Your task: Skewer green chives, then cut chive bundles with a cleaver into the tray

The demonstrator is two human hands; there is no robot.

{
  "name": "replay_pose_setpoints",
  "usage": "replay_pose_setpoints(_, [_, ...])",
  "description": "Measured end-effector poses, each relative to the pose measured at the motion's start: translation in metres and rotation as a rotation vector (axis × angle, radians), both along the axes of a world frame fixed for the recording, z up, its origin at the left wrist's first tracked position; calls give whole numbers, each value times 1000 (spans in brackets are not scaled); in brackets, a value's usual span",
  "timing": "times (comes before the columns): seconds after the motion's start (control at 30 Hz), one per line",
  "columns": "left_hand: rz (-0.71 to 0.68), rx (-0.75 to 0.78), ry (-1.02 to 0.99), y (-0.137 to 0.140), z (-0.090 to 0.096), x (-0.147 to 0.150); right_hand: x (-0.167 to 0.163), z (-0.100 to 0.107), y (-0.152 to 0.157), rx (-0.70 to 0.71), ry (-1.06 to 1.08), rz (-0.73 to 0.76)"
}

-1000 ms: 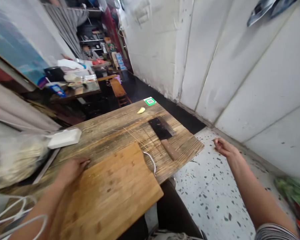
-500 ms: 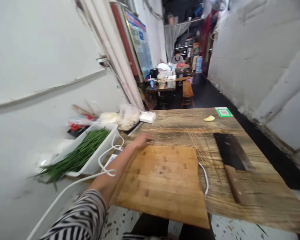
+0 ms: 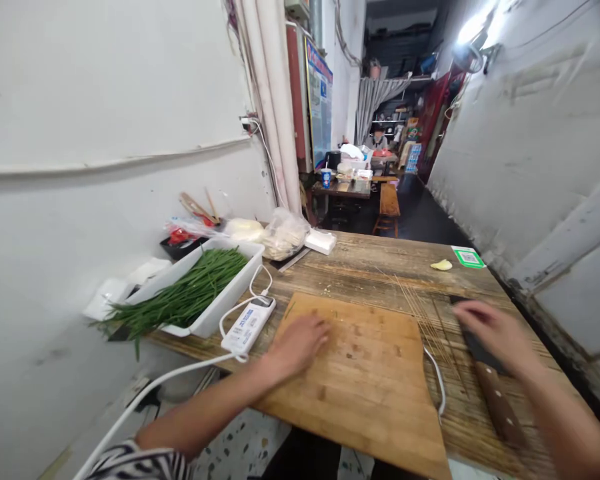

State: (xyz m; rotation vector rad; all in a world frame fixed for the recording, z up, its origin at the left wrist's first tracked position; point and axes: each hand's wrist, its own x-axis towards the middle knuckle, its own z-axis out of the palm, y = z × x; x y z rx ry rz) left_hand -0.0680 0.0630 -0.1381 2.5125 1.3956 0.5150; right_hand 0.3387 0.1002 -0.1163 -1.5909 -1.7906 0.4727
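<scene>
My left hand (image 3: 303,341) rests on the left part of a wooden cutting board (image 3: 365,380), fingers slightly bent and spread, holding nothing. Over the blade of a cleaver (image 3: 495,393) hovers my right hand (image 3: 495,333), a little blurred, its fingers loosely curled with nothing visible in them. The cleaver lies on the table right of the board, its brown handle towards me. Thin wooden skewers (image 3: 425,320) lie between board and cleaver. A few small bits are scattered at the board's far left edge.
Left stands a white tray (image 3: 207,327) of long green chives (image 3: 195,283). Near it lie a white power strip (image 3: 249,325) with a cord, plastic bags (image 3: 283,233) and a white box (image 3: 321,241). A yellowish piece (image 3: 441,265) lies at the far right. A person sits far back.
My left hand has moved from the board's far left edge nearer, onto its surface. My right hand has come in from the right, over the cleaver. The view has shifted left.
</scene>
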Motion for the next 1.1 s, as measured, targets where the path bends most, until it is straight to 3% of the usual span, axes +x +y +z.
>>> replay_pose_setpoints(0.13, [29, 97, -46, -46, -24, 3, -136, -2, 59, -166, -303, 357])
replay_pose_setpoints(0.23, [41, 159, -71, -50, -37, 3, -223, -14, 104, -147, -429, 360])
replay_pose_setpoints(0.33, [52, 208, -71, -47, -44, 4, -266, -23, 130, -126, -532, 312])
replay_pose_setpoints(0.53, [60, 222, -103, -47, -44, 8, -281, -34, 130, -116, -634, 393])
replay_pose_setpoints(0.87, [39, 116, -72, -46, -23, 9, -250, -32, 145, -170, -580, 800])
replay_pose_setpoints(1.1, [42, 128, -89, -46, -23, 11, -252, -35, 145, -146, -557, 891])
